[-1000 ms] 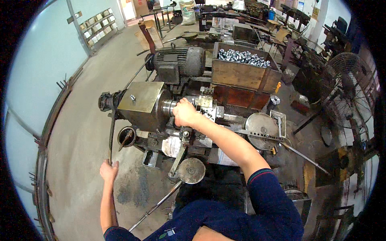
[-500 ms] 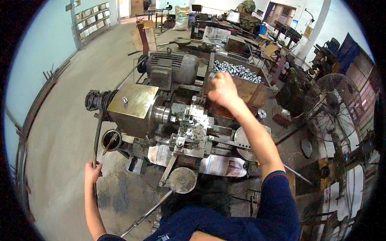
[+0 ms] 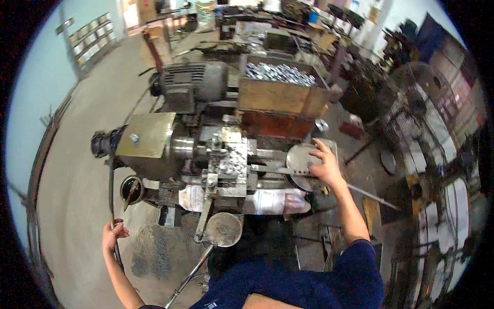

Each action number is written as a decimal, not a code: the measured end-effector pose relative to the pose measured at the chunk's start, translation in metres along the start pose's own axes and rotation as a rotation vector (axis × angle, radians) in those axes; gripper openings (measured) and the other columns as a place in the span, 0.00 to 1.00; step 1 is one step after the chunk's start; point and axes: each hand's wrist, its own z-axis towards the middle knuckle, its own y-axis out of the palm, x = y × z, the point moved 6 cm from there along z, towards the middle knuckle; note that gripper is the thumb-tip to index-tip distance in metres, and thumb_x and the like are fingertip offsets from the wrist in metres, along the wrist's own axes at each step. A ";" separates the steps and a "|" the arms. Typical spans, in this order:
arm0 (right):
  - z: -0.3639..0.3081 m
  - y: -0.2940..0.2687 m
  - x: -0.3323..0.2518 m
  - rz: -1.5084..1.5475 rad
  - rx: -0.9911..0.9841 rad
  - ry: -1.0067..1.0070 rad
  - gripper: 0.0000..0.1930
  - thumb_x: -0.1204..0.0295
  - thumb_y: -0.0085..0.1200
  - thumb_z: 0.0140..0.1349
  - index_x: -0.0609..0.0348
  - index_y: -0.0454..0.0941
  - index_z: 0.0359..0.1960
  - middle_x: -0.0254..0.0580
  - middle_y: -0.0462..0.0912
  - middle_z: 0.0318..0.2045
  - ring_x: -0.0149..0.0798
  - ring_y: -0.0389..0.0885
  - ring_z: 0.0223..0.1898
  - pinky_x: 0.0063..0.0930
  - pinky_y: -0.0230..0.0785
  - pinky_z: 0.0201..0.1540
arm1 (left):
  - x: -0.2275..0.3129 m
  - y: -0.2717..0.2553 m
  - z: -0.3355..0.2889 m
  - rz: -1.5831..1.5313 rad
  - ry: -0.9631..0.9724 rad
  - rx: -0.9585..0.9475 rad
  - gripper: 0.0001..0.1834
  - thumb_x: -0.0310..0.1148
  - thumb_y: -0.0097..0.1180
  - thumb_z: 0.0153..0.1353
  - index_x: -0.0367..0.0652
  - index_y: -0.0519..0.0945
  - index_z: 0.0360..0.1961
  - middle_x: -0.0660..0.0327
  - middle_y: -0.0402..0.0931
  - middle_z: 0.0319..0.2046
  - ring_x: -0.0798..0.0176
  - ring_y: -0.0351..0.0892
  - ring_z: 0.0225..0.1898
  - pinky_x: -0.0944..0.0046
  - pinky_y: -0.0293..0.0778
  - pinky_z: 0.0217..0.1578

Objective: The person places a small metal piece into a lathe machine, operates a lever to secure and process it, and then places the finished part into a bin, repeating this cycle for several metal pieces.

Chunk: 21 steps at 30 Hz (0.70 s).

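Note:
My left hand (image 3: pixel 114 235) is curled loosely around a long dark lever (image 3: pixel 111 198) hanging at the left of a lathe-like machine (image 3: pixel 231 159). My right hand (image 3: pixel 325 164) has its fingers spread and shows nothing in them. It is over a round metal disc (image 3: pixel 297 156) at the machine's right end, beside a flat bar with holes (image 3: pixel 272 169); contact with either is unclear. A small shiny metal piece (image 3: pixel 134 137) rests on the brass-coloured cover (image 3: pixel 149 123). Beyond the machine, a box (image 3: pixel 280 95) holds many small shiny metal parts (image 3: pixel 280 73).
A ribbed motor (image 3: pixel 193 82) stands behind the cover. At the left hangs a pot (image 3: pixel 131 189) with a stick in it. A second round plate (image 3: pixel 224 229) sits on a rod near my body. A large fan (image 3: pixel 419 105) stands at the right.
My right hand has come from the parts box down and right to the disc, and its fingers have spread. My left hand stays at the lever. The view has shifted.

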 end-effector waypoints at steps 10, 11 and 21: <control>-0.307 -0.121 0.180 -0.335 0.121 0.829 0.19 0.66 0.54 0.36 0.57 0.80 0.34 0.54 0.79 0.31 0.50 0.78 0.36 0.35 0.70 0.40 | -0.093 -0.053 0.046 -0.211 -0.256 0.077 0.20 0.42 0.57 0.55 0.42 0.73 0.44 0.66 0.66 0.18 0.68 0.65 0.19 0.68 0.68 0.27; -0.335 -0.123 0.188 -0.373 0.130 0.838 0.18 0.66 0.55 0.36 0.56 0.81 0.32 0.53 0.79 0.30 0.49 0.78 0.36 0.35 0.70 0.40 | -0.093 -0.049 0.051 -0.207 -0.260 0.091 0.20 0.42 0.57 0.55 0.42 0.73 0.44 0.66 0.66 0.18 0.68 0.65 0.20 0.68 0.68 0.27; -0.490 -0.053 0.239 -0.490 -0.170 1.216 0.13 0.62 0.53 0.38 0.59 0.79 0.20 0.50 0.80 0.29 0.48 0.78 0.36 0.35 0.71 0.41 | -0.083 -0.041 0.064 -0.174 -0.269 0.082 0.22 0.43 0.58 0.54 0.41 0.73 0.45 0.64 0.69 0.21 0.67 0.69 0.23 0.64 0.70 0.30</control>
